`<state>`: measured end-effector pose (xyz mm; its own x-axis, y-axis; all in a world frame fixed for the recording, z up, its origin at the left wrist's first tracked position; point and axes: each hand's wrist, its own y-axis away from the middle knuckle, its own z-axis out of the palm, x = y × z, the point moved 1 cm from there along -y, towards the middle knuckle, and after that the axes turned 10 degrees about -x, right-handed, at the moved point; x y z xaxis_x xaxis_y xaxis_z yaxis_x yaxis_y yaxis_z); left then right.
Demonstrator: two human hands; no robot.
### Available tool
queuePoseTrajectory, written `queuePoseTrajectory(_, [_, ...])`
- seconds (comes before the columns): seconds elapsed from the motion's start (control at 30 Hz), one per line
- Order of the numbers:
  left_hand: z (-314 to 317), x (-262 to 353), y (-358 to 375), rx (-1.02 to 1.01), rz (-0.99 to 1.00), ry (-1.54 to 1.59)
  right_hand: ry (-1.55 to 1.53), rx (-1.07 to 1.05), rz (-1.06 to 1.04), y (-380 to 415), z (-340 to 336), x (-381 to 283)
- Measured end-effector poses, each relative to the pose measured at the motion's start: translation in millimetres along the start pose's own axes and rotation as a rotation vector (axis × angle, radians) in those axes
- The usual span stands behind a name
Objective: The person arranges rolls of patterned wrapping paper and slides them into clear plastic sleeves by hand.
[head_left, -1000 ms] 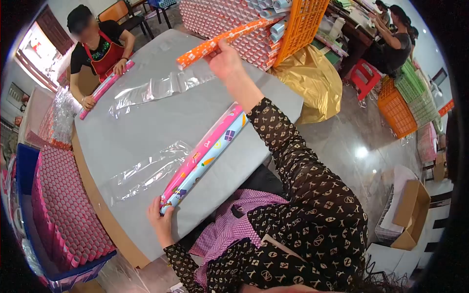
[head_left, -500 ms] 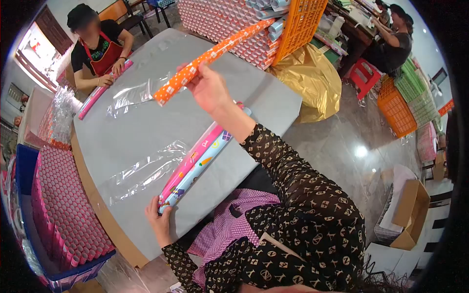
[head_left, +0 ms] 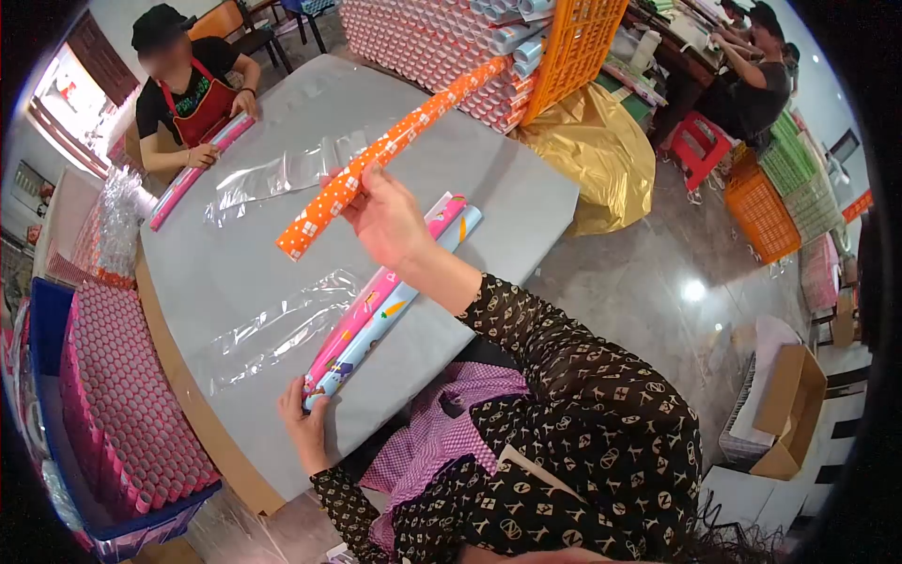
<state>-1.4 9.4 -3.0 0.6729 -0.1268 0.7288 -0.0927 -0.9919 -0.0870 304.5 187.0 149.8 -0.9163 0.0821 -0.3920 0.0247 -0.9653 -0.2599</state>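
The orange wrapping-paper roll (head_left: 390, 148) hangs in the air above the grey surface (head_left: 489, 202), slanting from its far end near the stacked rolls (head_left: 442, 42) down to its near end over the middle of the surface. The right hand (head_left: 385, 218) is closed around it somewhat below its midpoint, fingers curled over the top and thumb beneath. A roll like this is probably light and fairly stiff along its length, but hollow, so a hard squeeze could crush or crease it; its printed skin looks smooth and may slip. Held off centre as it is, the long far part could droop or swing, so a grip nearer the middle would balance it better.

The right arm, in a dark patterned sleeve (head_left: 583, 376), reaches forward and up from the body, elbow bent, wrist roughly level. The left hand (head_left: 303, 423) rests low at the near edge of the surface, fingers pressed against the near ends of a pink roll (head_left: 376, 291) and a light blue roll (head_left: 399, 305) that lie side by side, touching, on a clear plastic sleeve (head_left: 272, 329). Across the surface, another person in a red apron (head_left: 202, 108) handles a pink roll of their own.
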Motion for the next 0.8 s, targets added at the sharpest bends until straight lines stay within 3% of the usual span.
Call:
queuePoseTrajectory(0.3, [-3.1,9.8,-2.3,-0.011,-0.035,0.0,0.016,-0.022,0.032,13.9,-11.4,3.8])
queuePoseTrajectory(0.6, [-1.7,5.1,-1.6,-0.002,-0.039,-0.049,0.064,0.074,0.245,52.3,-4.3,13.3])
queuePoseTrajectory(0.7, [2.3,4.7,-0.5,0.038,-0.087,0.032,0.141,-0.035,0.381,63.8,-23.2,6.0])
queuePoseTrajectory(0.8, [1.3,22.3,-2.1,0.029,-0.109,0.01,0.493,-0.068,0.473,73.1,-47.9,-13.2])
